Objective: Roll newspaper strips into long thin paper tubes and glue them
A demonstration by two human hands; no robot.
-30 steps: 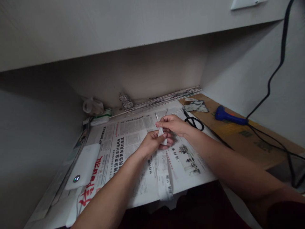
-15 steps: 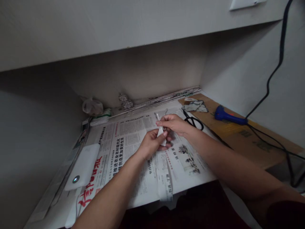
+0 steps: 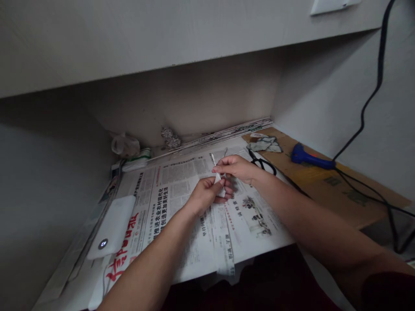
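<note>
Between my two hands is a narrow strip of newspaper (image 3: 218, 177), its upper end thin and rolled like a stick above my fingers. My left hand (image 3: 209, 192) pinches the wider, folded lower part between thumb and fingers. Just above it, my right hand (image 3: 235, 168) is closed on the thin upper part, with thumb and index fingertip together. Below the hands a long paper strip (image 3: 224, 255) hangs over the near edge of the spread newspaper (image 3: 188, 172). Black-handled scissors (image 3: 262, 164) lie right behind my right hand, partly hidden by it.
A blue glue gun (image 3: 311, 157) with a black cord rests on cardboard (image 3: 343, 190) at the right. A white power bank (image 3: 112, 226) lies at the left. Thin paper sticks (image 3: 227, 134) line the back wall, near a plastic bag (image 3: 125, 144). An overhanging panel (image 3: 181, 34) is above.
My hands stay nearly in place on the paper strip. The fingers of my right hand have shifted slightly, and the thin upper end now leans a little more to the left.
</note>
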